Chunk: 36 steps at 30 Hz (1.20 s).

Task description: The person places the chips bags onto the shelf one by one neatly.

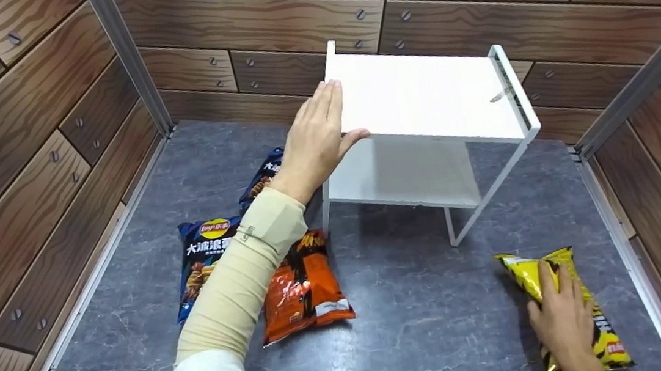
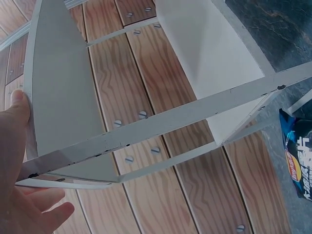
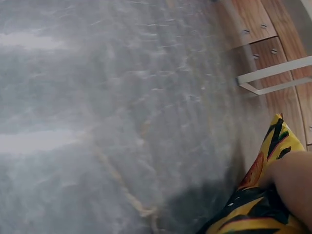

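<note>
A white two-tier side table point(image 1: 419, 96) stands on the floor with its top tipped in the head view. My left hand point(image 1: 316, 135) holds its left edge near the front corner. In the left wrist view the thumb point(image 2: 18, 105) lies on one side of the table's frame point(image 2: 131, 127), with the fingers on the other. At the lower right, my right hand point(image 1: 564, 320) grips a yellow chip bag point(image 1: 610, 337) from above, its fingers spread over the front. Part of that bag shows beside the hand in the right wrist view.
Left of the table lie an orange chip bag point(image 1: 305, 299) and two dark blue chip bags point(image 1: 208, 247), partly hidden by my left arm. Wood-patterned walls point(image 1: 264, 17) with metal posts point(image 1: 130, 59) enclose the grey floor point(image 1: 419, 323).
</note>
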Each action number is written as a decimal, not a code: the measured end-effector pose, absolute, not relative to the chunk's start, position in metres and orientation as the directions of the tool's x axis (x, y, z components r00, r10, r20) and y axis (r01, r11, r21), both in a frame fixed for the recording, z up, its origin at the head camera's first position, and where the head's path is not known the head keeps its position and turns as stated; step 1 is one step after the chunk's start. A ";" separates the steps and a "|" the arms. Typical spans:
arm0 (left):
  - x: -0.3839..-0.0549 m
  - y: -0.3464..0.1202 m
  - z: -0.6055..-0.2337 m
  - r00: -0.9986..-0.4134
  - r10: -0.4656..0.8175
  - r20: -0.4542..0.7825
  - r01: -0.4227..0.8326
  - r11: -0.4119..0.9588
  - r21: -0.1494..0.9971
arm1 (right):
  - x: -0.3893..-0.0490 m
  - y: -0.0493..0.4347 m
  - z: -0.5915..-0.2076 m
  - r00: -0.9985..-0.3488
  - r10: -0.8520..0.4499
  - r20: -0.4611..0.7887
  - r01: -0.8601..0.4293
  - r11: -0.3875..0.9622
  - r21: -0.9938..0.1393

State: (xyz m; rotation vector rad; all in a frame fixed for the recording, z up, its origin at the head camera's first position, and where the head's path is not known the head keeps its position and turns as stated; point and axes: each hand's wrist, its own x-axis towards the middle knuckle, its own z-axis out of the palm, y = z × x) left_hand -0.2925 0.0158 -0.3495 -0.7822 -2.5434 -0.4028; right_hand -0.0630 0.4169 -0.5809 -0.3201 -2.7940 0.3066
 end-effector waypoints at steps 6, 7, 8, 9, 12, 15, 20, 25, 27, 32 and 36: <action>-0.292 0.015 -0.350 -0.735 0.455 0.502 0.590 0.794 0.144 | -0.068 0.416 -0.562 -0.899 0.275 0.341 0.146 0.921 -0.360; -0.292 0.015 -0.350 -0.735 0.455 0.503 0.590 0.795 0.144 | -0.069 0.416 -0.559 -0.897 0.290 0.334 0.154 0.912 -0.380; -0.292 0.015 -0.350 -0.735 0.454 0.503 0.590 0.795 0.144 | -0.070 0.416 -0.555 -0.895 0.304 0.327 0.160 0.903 -0.399; -0.292 0.015 -0.350 -0.735 0.454 0.504 0.589 0.795 0.143 | -0.071 0.416 -0.551 -0.892 0.317 0.322 0.165 0.892 -0.421; -0.292 0.015 -0.350 -0.732 0.453 0.509 0.590 0.795 0.141 | -0.074 0.416 -0.538 -0.876 0.357 0.324 0.160 0.849 -0.503; -0.291 0.015 -0.350 -0.730 0.453 0.511 0.592 0.793 0.143 | -0.077 0.416 -0.525 -0.869 0.399 0.291 0.167 0.792 -0.587; -0.291 0.016 -0.350 -0.735 0.449 0.508 0.589 0.794 0.150 | -0.080 0.416 -0.512 -0.852 0.466 0.238 0.189 0.699 -0.689; -0.292 0.016 -0.351 -0.730 0.452 0.513 0.595 0.789 0.151 | -0.079 0.416 -0.509 -0.807 0.554 0.203 0.229 0.611 -0.758; -0.292 0.016 -0.351 -0.728 0.453 0.515 0.597 0.788 0.150 | -0.079 0.417 -0.509 -0.789 0.583 0.193 0.231 0.573 -0.786; -0.292 0.015 -0.351 -0.727 0.451 0.517 0.596 0.789 0.150 | -0.081 0.421 -0.515 -0.743 0.646 0.175 0.184 0.450 -0.874; -0.292 0.015 -0.351 -0.724 0.450 0.523 0.598 0.787 0.150 | -0.080 0.423 -0.523 -0.698 0.709 0.102 0.103 0.240 -0.965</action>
